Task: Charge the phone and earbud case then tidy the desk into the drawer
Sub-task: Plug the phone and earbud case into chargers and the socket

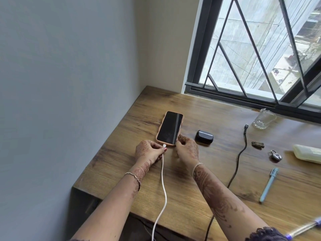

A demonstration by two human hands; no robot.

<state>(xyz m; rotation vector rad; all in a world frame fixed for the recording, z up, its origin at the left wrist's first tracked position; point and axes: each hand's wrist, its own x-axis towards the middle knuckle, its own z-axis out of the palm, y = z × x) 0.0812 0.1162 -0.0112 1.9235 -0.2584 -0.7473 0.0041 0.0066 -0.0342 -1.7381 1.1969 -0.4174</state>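
Wooden desk [173, 188] beneath barred window [251, 49].

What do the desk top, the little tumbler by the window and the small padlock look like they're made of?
The desk top looks like wood or a wood-grain laminate with a matte finish; streaky brown grain shows, but which one is unclear. The tumbler looks like clear glass: the desk shows through it. The padlock looks like metal, grey with a dull shine.

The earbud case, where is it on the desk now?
In the head view, the black earbud case lies on the wooden desk, just right of the phone, beside the right hand.
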